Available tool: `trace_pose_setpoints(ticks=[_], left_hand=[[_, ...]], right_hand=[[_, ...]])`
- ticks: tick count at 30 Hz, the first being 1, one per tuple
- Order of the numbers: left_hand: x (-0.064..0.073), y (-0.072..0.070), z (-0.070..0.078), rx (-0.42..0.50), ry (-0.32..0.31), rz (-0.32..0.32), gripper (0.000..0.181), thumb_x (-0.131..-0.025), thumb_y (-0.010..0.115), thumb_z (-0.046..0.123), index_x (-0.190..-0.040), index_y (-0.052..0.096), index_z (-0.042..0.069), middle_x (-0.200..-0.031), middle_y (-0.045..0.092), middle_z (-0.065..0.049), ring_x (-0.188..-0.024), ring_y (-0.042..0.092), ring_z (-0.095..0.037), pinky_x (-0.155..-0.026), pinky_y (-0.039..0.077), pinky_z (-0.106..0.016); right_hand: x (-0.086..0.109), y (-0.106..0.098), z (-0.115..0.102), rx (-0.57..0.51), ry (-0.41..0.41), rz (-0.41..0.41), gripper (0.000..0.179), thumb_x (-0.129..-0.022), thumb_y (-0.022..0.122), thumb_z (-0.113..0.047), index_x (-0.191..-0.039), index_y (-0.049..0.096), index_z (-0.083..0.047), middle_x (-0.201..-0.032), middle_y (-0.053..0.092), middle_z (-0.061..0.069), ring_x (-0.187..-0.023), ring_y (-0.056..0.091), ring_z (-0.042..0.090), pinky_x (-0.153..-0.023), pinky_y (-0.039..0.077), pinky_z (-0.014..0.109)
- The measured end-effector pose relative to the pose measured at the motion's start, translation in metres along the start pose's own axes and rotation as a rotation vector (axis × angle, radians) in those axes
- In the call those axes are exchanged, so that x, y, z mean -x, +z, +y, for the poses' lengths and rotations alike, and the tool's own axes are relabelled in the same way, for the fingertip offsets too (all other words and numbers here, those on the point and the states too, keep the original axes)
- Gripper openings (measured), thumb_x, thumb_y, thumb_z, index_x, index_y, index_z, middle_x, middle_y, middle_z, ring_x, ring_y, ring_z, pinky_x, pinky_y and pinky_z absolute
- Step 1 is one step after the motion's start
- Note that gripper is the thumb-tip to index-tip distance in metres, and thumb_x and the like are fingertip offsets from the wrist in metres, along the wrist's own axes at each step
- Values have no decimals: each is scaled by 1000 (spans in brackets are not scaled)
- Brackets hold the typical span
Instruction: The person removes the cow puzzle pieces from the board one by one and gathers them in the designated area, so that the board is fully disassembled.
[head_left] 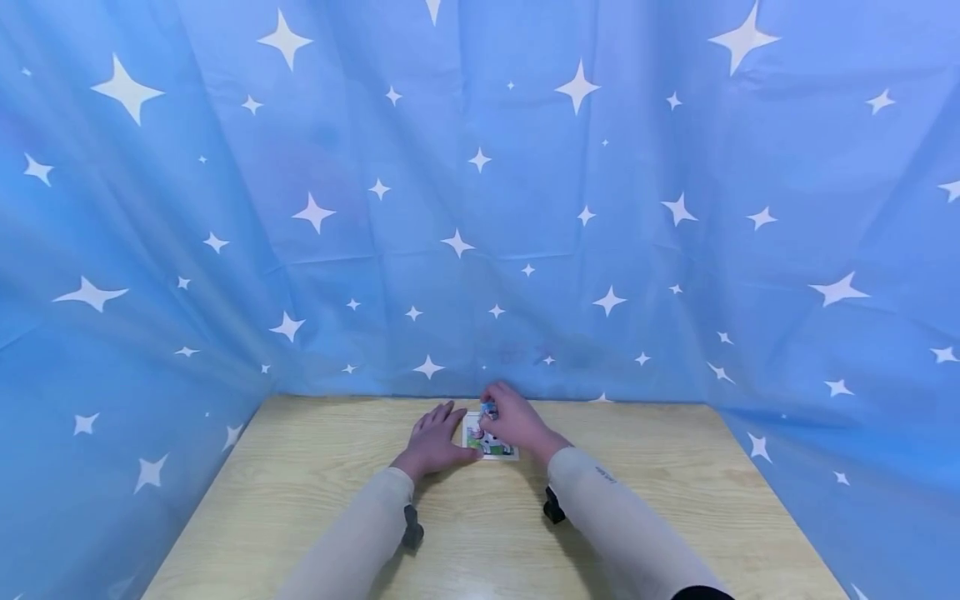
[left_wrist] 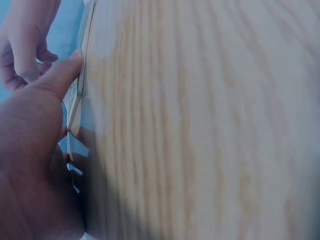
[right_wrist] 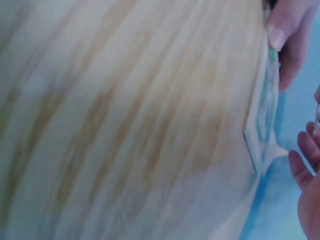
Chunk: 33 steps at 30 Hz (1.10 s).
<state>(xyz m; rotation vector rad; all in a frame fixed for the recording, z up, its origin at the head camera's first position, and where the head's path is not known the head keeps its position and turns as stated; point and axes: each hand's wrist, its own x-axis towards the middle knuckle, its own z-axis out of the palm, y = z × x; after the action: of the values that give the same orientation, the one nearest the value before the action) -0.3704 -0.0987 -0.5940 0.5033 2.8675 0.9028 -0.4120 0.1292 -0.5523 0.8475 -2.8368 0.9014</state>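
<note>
A small picture puzzle board (head_left: 512, 456) with a pale rim lies flat near the table's back edge. Its picture shows a white animal with dark spots on green. My left hand (head_left: 437, 440) rests at the board's left side, fingers spread on the table, the thumb (left_wrist: 67, 75) against the near edge. Above the board's upper part, my right hand (head_left: 519, 423) pinches a small bluish puzzle piece (head_left: 489, 410) between thumb and fingers. In the right wrist view, the board (right_wrist: 254, 132) shows nearly edge-on, and only part of the right hand (right_wrist: 311, 165) is visible.
The wooden table (head_left: 480, 533) stretches toward me and to both sides. A blue curtain (head_left: 525, 208) with white stars hangs right behind its back edge and along the sides. Dark wrist devices (head_left: 412, 528) sit under both sleeves.
</note>
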Motion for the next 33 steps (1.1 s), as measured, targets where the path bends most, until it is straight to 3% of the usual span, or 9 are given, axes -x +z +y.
trace_pose_setpoints(ticks=[6,14,26,33], left_hand=[[-5,3,-7,-2,2,21,103,-91,75,71,-173,41,18,-183,23,-15,-169,16,-42,-133,12,-66],[-2,3,-3,-7,0,30,105,-90,76,72,-172,42,16,-182,25,-16,-168,17,-43,-133,12,-66],[6,-5,11,11,2,35,101,-91,80,64,-169,45,11,-179,28,-22,-165,21,-48,-131,14,-70],[-3,4,-4,-13,-4,21,106,-90,76,73,-173,41,17,-182,24,-17,-168,18,-44,-133,13,-67]], right_hand=[[5,-15,-3,-63,7,34,39,-97,78,-16,-133,69,-3,-123,64,1,-98,63,15,-87,61,37],[13,-34,7,-77,3,83,35,-100,80,-10,-132,74,0,-122,69,6,-93,64,15,-84,60,38],[28,-60,22,-65,12,95,33,-98,83,-12,-128,76,1,-113,69,2,-84,62,14,-73,58,30],[36,-70,28,-65,27,85,34,-100,82,-17,-128,76,1,-111,68,3,-83,61,15,-70,56,32]])
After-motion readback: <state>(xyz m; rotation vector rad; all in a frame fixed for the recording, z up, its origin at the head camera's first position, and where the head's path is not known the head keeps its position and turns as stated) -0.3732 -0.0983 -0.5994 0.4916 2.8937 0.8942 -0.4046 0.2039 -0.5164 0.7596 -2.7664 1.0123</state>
